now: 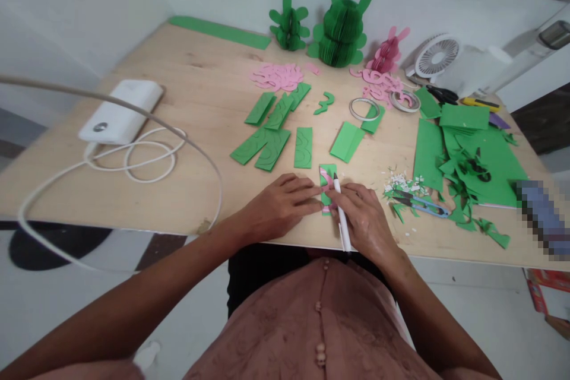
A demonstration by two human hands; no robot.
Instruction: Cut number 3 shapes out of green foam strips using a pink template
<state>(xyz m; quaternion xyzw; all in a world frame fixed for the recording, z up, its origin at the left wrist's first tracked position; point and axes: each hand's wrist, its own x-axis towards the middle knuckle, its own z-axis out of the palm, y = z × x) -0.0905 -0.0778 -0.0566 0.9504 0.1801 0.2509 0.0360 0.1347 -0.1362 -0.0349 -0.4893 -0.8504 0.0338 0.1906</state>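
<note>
Lower center of the frame, at the table's (196,190) near edge: right hand (365,219) closed around a white pen (342,219), its dark tip up at a pink cutout (328,181) lying on a green strip (326,169). Left hand (285,205) flat, fingers slightly spread, fingertips pressing the strip's left side. Just right of the right hand: blue snips (427,205) among white and green scraps.

Mid-frame, beyond the hands: green rectangles (303,148), several with drawn curves, and a green curved cutout (327,101). Left: white power bank (122,111) with cable. Right: tape roll (404,101), green sheets (494,160).

Farther, upper center: pile of pink cutouts (278,76); behind it, two green paper figures (341,29), then a smaller pink one (386,52); white fan (436,56) upper right.
</note>
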